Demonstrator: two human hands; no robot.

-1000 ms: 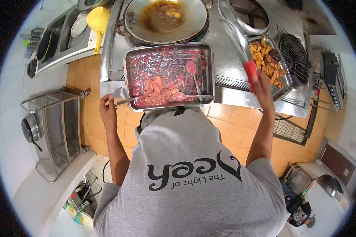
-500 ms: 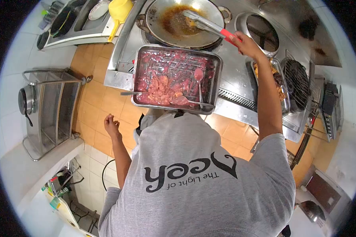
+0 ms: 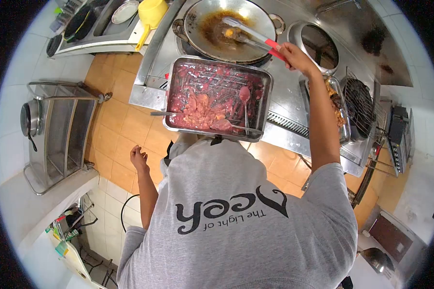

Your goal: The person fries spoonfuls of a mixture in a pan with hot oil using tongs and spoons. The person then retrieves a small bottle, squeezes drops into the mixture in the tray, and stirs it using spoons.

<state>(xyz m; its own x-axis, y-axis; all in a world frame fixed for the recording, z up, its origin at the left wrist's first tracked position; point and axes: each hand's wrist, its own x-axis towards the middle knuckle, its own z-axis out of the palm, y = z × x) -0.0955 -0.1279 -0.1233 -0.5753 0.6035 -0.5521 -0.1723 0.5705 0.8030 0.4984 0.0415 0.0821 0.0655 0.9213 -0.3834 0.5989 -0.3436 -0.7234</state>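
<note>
meat (image 3: 230, 33) lies in the far wok (image 3: 205, 49), by the tongs (image 3: 251, 30) we grip in our right hand (image 3: 296, 58); our left hand (image 3: 139, 158) hangs loose, half-uncurled. browned bits (image 3: 334, 98) look done, right; raw bits (image 3: 197, 111) remain near.

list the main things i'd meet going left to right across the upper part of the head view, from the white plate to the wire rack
White plate → yellow dipper → wok → metal ring → wire rack.
</note>
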